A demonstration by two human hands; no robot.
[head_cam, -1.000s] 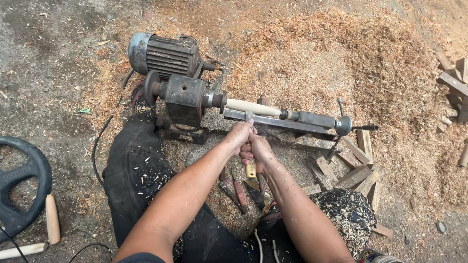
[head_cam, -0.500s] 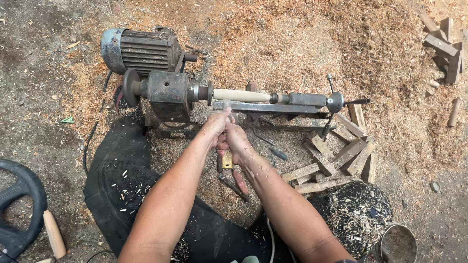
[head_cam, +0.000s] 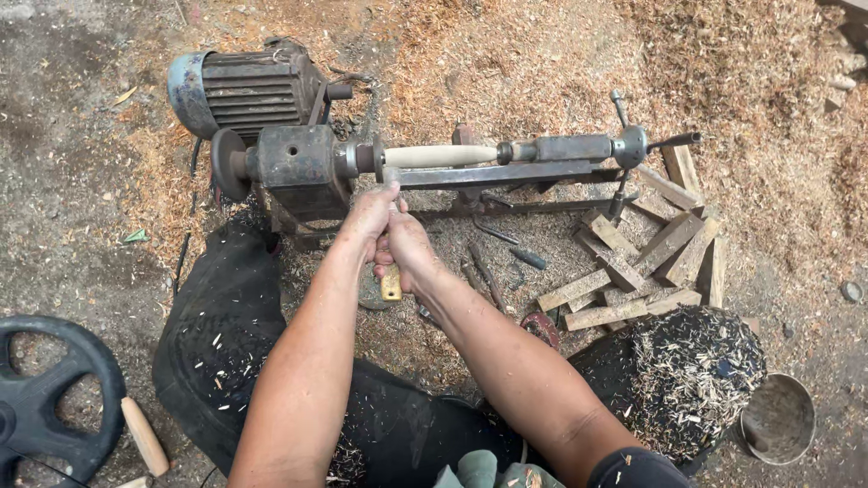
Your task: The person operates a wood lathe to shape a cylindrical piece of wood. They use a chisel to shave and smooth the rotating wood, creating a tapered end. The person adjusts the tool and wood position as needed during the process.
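I had a turning chisel (head_cam: pixel 391 286) gripped in both fists, its yellowish wooden handle poking out below my fingers and its metal end reaching up to the rest bar of the lathe (head_cam: pixel 470 172). My left hand (head_cam: pixel 369 215) was clenched round the upper part of the tool, close under the bar, and my right hand (head_cam: pixel 405 246) was wrapped tight round the handle just behind it, the two hands touching. The tool's tip met the left end of the pale wooden spindle (head_cam: pixel 440 155), which lay level between the rusty headstock (head_cam: pixel 294 158) and the tailstock (head_cam: pixel 579 146). Whether the edge actually bit into the wood I could not tell.

Behind the headstock sat the ribbed electric motor (head_cam: pixel 244 89), grey and grimy. Just below the lathe bed a few loose hand tools (head_cam: pixel 493 276) lay in the dust near my right forearm. Further right was a heap of split wooden blanks (head_cam: pixel 637 262), crisscrossed on one another, and beyond my right knee a dented metal bowl (head_cam: pixel 778 417). At my left a black wheel (head_cam: pixel 45 398) lay flat, with a turned wooden handle (head_cam: pixel 145 436) beside it.

I sat on bare ground outdoors: packed grey dirt to the left, and thick orange-brown sawdust (head_cam: pixel 542 54) spread behind and right of the machine. Pale shavings clung all over my dark trousers (head_cam: pixel 217 334).
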